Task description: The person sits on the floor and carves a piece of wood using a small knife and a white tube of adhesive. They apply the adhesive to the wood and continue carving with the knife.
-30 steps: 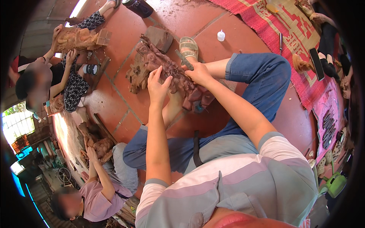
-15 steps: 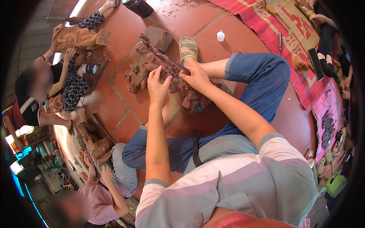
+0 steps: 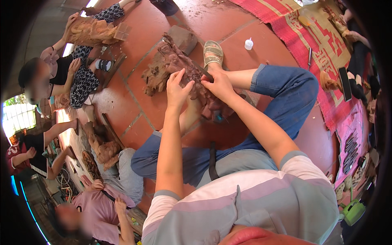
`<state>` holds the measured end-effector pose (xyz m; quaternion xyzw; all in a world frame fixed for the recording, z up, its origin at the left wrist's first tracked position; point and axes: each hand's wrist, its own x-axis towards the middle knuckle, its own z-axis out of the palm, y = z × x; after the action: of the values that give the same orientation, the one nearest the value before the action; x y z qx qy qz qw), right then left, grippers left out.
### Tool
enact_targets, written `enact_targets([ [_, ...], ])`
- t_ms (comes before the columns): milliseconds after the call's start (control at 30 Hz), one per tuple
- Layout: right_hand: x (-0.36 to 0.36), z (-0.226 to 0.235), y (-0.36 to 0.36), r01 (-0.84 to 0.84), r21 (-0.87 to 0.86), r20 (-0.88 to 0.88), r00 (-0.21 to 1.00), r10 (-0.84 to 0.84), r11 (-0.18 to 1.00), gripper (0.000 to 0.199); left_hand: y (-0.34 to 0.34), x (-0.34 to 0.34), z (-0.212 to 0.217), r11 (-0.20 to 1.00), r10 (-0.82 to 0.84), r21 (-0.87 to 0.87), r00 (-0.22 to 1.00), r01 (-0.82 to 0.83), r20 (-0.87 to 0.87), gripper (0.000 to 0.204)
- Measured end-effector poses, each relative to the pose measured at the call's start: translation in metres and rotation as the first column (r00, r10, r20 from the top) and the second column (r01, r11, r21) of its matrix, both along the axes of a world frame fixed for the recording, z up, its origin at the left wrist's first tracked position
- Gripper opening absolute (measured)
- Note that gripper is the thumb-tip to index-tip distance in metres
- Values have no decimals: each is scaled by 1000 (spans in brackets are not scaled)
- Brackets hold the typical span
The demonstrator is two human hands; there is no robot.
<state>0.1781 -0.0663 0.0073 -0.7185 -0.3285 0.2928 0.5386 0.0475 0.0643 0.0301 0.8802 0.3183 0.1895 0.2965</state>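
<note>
A reddish-brown wood carving (image 3: 173, 59) with intricate relief lies slanting on the floor between my legs. My left hand (image 3: 178, 90) grips its near left side, thumb apart from the curled fingers. From my right hand (image 3: 221, 86), closed over the carving's right side, a dark narrow flat tool (image 3: 206, 74) sticks out toward the upper left. Its exact kind and working end cannot be made out. Under and beside the carving are a rough brown piece of wood (image 3: 153, 77) and a squared wooden block (image 3: 184, 42).
A small white bottle (image 3: 248, 43) stands beyond my sandalled foot (image 3: 213, 53). Rightward lie a red patterned mat (image 3: 281, 24), a phone (image 3: 345, 83) and a pink cloth (image 3: 342, 163) with several slim tools. Leftward, other people sit with carvings (image 3: 92, 32); a green container (image 3: 353, 212) is lower right.
The view has shifted, so the carving and surroundings sit slightly farther right. Both my hands keep nearly the same place on the carving. The people at the left have moved their hands.
</note>
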Motion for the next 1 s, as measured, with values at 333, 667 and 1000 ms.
enact_targets([
  [333, -3, -3, 5, -3, -58, 58, 998, 6, 998, 14, -23, -8, 5, 973, 204, -143, 962, -180, 178, 37],
  [667, 5, -6, 5, -54, -46, 97, 994, 58, 997, 14, -99, -12, -26, 850, 467, -335, 876, -408, 119, 93],
  [1000, 33, 3, -34, -28, -46, -421, 907, 6, 999, 21, -109, 1, -60, 761, 541, -436, 840, -480, 20, 95],
])
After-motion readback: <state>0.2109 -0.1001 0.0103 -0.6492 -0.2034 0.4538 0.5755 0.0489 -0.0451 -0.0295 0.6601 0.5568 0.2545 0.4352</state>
